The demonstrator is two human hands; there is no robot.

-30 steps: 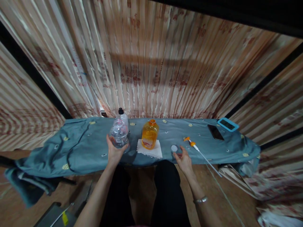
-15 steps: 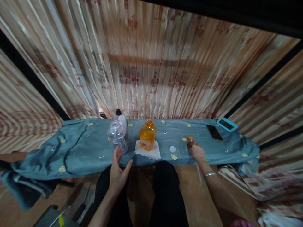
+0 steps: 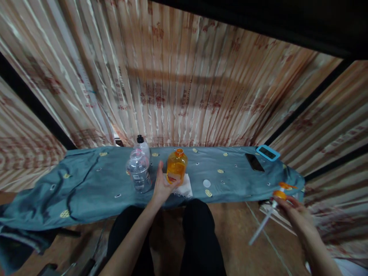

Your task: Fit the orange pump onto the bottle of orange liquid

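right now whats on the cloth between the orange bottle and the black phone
In the head view, a small white cap lies on the blue cloth between the orange bottle and the black phone; otherwise only bare patterned cloth.

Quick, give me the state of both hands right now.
Left hand: open, palm against the orange bottle.
Right hand: closed on the orange pump dispenser, off the table's right end.
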